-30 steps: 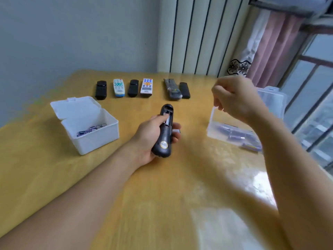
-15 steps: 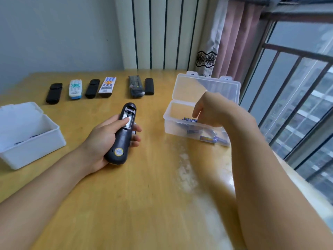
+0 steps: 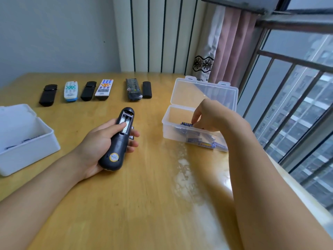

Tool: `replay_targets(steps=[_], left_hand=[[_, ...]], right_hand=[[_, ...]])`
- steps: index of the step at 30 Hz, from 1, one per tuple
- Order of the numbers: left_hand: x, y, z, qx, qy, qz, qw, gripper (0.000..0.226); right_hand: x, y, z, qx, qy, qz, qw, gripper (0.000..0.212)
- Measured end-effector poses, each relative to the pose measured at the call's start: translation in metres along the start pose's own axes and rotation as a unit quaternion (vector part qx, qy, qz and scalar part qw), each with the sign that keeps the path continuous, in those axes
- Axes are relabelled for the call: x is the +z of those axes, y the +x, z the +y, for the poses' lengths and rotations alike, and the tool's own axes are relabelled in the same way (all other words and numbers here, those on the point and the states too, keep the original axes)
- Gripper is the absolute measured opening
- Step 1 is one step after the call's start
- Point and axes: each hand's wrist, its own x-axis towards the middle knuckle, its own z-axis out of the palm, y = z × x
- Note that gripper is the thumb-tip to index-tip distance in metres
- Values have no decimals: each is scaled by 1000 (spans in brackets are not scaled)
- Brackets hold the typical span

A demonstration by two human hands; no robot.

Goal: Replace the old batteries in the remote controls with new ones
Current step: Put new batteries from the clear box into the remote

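Note:
My left hand [image 3: 100, 143] grips a dark remote [image 3: 118, 141] turned back side up, its battery bay uncovered and the thumb lying across the bay. The bay looks bare of batteries. My right hand [image 3: 209, 116] reaches into a clear plastic box [image 3: 167, 121] holding several batteries, and its fingertips pinch a blue battery [image 3: 186, 124] at the top of the pile. A white box [image 3: 30, 150] at the left holds a few batteries [image 3: 27, 141] low inside.
Along the far side of the wooden table [image 3: 144, 195] lie several remotes: black ones [image 3: 48, 94], white ones [image 3: 71, 91], a dark one [image 3: 133, 89]. The clear box's lid [image 3: 205, 92] stands open behind it. A window with railing runs along the right edge.
My right hand came down from above the table into the clear box and took hold of a blue battery. The view swung right. The left hand kept holding the remote.

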Motion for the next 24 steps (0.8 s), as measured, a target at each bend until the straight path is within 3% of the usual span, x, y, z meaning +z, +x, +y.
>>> replay_targets(steps=[11,24], left_hand=[[-1,2,-1,0,7,-3,1000,25],[0,-2,2,-8,1,-10,1000,26]], right_hand=[[-1,4,-7,17,20,44,999,12],[9,11,-12,16,-33,-13,999,17]])
